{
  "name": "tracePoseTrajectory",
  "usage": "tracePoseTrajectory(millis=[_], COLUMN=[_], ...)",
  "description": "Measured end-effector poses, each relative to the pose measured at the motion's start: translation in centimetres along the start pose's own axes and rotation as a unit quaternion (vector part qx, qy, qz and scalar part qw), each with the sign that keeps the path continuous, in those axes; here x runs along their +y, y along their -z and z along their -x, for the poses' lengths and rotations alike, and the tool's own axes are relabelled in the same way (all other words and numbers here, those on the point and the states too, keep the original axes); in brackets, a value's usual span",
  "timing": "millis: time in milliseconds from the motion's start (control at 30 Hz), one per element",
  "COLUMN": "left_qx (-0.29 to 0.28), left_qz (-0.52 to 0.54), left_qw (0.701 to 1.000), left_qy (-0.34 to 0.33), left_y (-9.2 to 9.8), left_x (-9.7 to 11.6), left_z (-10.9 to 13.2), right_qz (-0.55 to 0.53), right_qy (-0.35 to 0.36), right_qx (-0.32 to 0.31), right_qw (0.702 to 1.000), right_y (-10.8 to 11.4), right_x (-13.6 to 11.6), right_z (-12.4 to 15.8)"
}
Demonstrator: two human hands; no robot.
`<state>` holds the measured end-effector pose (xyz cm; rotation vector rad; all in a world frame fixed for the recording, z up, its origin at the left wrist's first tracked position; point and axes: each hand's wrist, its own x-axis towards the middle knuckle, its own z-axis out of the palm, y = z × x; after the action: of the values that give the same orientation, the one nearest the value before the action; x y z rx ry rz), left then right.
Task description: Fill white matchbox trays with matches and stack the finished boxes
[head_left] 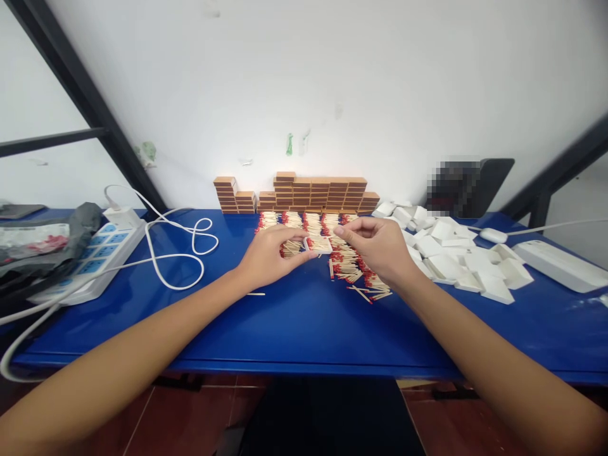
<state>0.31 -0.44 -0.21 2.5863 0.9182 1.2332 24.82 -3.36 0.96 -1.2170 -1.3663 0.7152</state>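
Note:
My left hand (268,254) grips a small white matchbox tray (325,250) between thumb and fingers, over the table. A few matches show inside the tray. Just right of it, my right hand (382,246) is closed in a pinch; whatever lies between its fingertips is too small to make out. Beneath and behind both hands, red-tipped matches (346,269) lie in several rows, partly hidden by the hands. One loose match (256,294) rests on the blue table below my left wrist.
Brown matchboxes (327,193) are stacked along the wall. A heap of white trays (456,253) lies to the right, beside a white adapter (560,263) and a dark tablet-like object (494,183). Leftward are a power strip (102,259), white cables (173,256) and a grey bag (80,228).

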Motion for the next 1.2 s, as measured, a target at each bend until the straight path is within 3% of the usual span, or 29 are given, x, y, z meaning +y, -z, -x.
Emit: tracePoseTrajectory(millis=[133, 367, 733, 1200], left_qx=[-0.012, -0.027, -0.012, -0.038], left_qz=[0.003, 0.048, 0.049, 0.038], left_qw=[1.0, 0.998, 0.999, 0.999], left_qy=[0.005, -0.015, 0.005, 0.007], left_y=[-0.1, 0.1, 0.1, 0.1], left_x=[0.1, 0.7, 0.5, 0.6], left_z=[0.0, 0.0, 0.0, 0.0], right_qz=[-0.011, 0.059, 0.166, 0.188], right_qy=[0.017, 0.074, 0.186, 0.175], right_qx=[-0.008, -0.039, -0.123, -0.164], right_qw=[1.0, 0.995, 0.961, 0.952], right_y=[-0.2, -1.3, 0.2, 0.5], right_x=[-0.2, 0.4, 0.0, -0.8], right_z=[0.2, 0.6, 0.3, 0.5])
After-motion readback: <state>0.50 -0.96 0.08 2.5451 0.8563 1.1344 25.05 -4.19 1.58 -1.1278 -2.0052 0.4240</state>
